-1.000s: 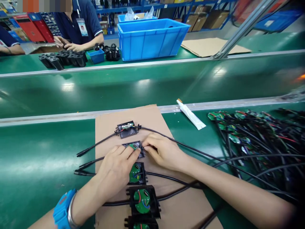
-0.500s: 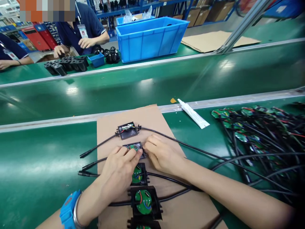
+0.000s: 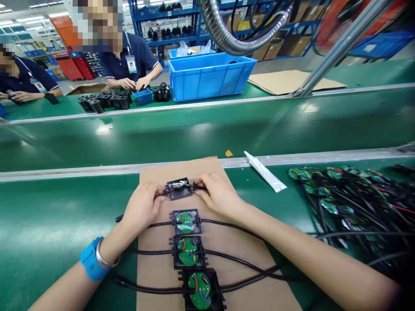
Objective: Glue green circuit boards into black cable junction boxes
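At the far end of the cardboard sheet (image 3: 155, 268) lies a small black plastic housing (image 3: 180, 194) with a circuit board and thin coloured wires inside. My left hand (image 3: 142, 203) pinches the black cable at the housing's left side. On its right side, my right hand (image 3: 215, 192) has thumb and fingers closed on the other cable, close to where it enters. Nearer to me, several open housings sit in a column, among them one (image 3: 186, 221) just below and another (image 3: 201, 290) at the bottom, each with a round green board and cables out both sides.
A white tube (image 3: 265, 171) lies right of the cardboard. Farther right is a heap of green boards with black cables (image 3: 343, 198). Across the green belt (image 3: 162, 138) stand a blue bin (image 3: 210, 77), black parts (image 3: 106, 100) and two co-workers. A metal hose (image 3: 233, 39) hangs above.
Both hands have moved from the second housing to the farthest one and now hold its cables. The camera view has tilted up; the nearer co-worker's hands have come to the small blue tray.
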The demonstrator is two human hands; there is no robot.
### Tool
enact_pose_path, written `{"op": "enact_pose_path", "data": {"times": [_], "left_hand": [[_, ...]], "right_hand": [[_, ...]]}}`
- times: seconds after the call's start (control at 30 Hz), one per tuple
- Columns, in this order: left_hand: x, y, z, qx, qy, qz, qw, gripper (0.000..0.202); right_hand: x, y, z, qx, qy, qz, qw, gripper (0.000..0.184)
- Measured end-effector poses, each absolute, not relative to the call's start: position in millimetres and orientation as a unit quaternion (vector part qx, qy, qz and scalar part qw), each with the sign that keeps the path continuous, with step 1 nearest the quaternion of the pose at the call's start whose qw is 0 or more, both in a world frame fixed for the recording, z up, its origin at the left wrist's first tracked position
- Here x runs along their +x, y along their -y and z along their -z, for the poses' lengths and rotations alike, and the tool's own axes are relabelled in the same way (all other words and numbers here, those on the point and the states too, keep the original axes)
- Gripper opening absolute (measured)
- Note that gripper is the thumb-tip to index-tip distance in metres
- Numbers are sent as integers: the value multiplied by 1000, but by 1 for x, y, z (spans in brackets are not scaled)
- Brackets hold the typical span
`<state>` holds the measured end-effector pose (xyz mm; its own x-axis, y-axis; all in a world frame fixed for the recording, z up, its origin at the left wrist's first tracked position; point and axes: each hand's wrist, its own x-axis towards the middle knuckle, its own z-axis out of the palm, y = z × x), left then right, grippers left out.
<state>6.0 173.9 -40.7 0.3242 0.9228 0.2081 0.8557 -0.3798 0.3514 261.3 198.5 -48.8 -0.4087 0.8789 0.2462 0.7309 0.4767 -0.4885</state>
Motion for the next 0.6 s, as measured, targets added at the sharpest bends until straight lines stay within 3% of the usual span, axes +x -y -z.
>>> {"op": "enact_pose_path", "data": {"times": [0.13,0.27,0.37,0.6], "left_hand": [[2,-166,30,810,-535,-206,122,11],[6,-161,17,821,-520,-206,114,17],[13,-168,16,828,-529,-159,97,18],[30,-180,26,835,-543,-68,53,17]], "right_hand": [[261,-183,34,-452,843,-149,250,16],[261,-173,0,-427,889,-81,144,26],[254,-180,-13,-435,895,-72,66,23],[233,-195,0,-432,900,-62,-13,17]]}}
